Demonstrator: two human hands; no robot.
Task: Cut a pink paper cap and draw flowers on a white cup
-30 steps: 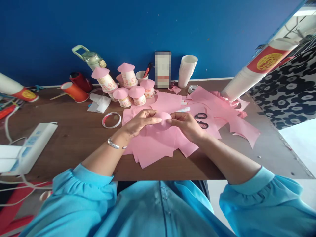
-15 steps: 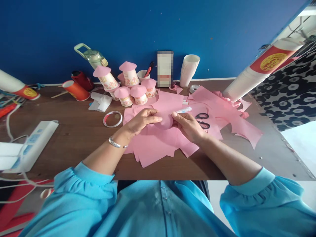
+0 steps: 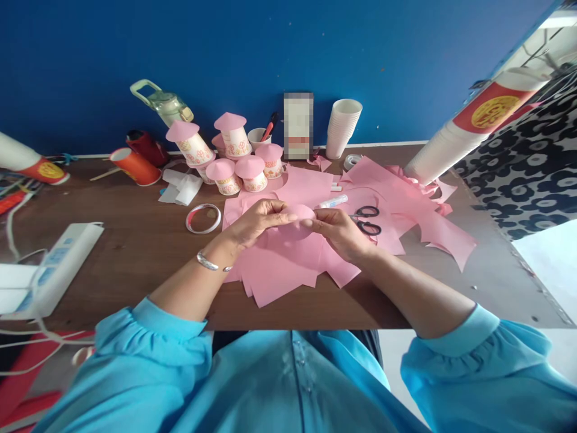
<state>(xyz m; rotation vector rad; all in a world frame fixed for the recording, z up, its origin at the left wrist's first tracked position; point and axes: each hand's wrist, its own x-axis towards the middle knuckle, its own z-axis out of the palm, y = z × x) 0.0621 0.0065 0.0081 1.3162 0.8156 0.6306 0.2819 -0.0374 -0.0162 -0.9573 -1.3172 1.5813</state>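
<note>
Between my hands is a rounded piece of pink paper [image 3: 297, 227], raised over the pink sheets. My left hand [image 3: 265, 221] pinches its left side between thumb and fingers. On the opposite side, my right hand [image 3: 339, 231] grips the edge, thumb on top and fingertips partly hidden behind. Beneath lie several overlapping pink paper sheets [image 3: 283, 270]. Just past my right hand are black-handled scissors [image 3: 368, 228], their blades mostly covered, and a clear-and-white glue tube [image 3: 333, 201].
Decorated paper cups with pink cone roofs [image 3: 252, 174] stand at the back left. A tape roll [image 3: 203, 219] lies left of the paper. White cup stacks [image 3: 343, 129] rise behind, and a long one [image 3: 444, 141] leans at the right. A power strip [image 3: 67, 258] sits far left.
The pink piece has turned in my hands, and its upper edge now shows as a curve. My right hand's grip has shifted slightly, with the thumb lower. The view moved slightly.
</note>
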